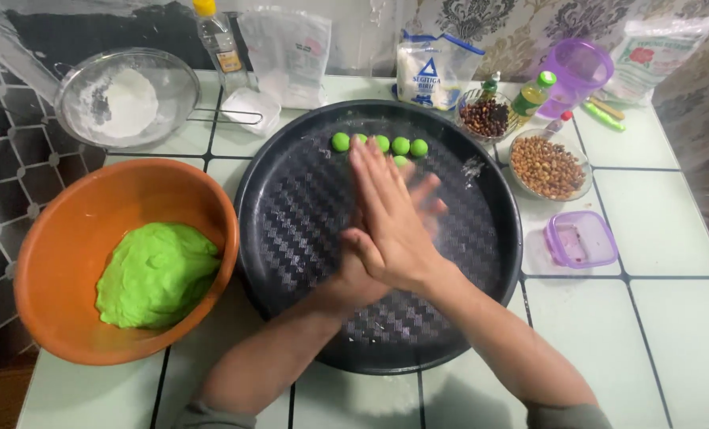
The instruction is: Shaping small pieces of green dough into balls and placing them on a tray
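Over the middle of the round black tray (291,238), the right hand (392,230) lies flat across the left hand (354,278), palms pressed, fingers straight. Whatever sits between them is hidden; probably dough. Green balls (382,144) line the tray's far edge, bulk dough (160,274) fills the orange bowl (52,262) at the desk's left edge. Uneven pressing could flatten a piece.

head camera looks steeply down, close above table (672,318).

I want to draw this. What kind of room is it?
Most likely a home kitchen: a tiled counter holds an orange bowl of green dough, a sieve of flour, and a round black tray with small green dough balls.
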